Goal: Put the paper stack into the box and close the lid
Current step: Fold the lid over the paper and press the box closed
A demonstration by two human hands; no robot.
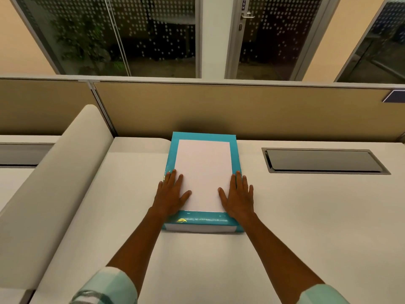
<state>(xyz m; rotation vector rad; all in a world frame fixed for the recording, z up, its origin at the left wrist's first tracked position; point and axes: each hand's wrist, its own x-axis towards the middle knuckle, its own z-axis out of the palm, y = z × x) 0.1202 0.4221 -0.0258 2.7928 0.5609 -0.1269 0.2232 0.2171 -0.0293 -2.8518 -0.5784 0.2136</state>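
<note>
A teal box (202, 222) lies flat on the white desk, its far end against the beige partition. A white paper stack (203, 172) shows inside its teal border, filling the top opening. My left hand (172, 193) rests flat on the near left corner, fingers spread over the paper's edge and the box rim. My right hand (237, 195) lies flat on the near right corner in the same way. Neither hand grips anything. I cannot make out a separate lid.
A grey cable hatch (324, 161) is set into the white desk (306, 216) to the right. A rounded white divider (57, 183) runs along the left. The beige partition (241, 110) stands behind the box, with glass walls beyond.
</note>
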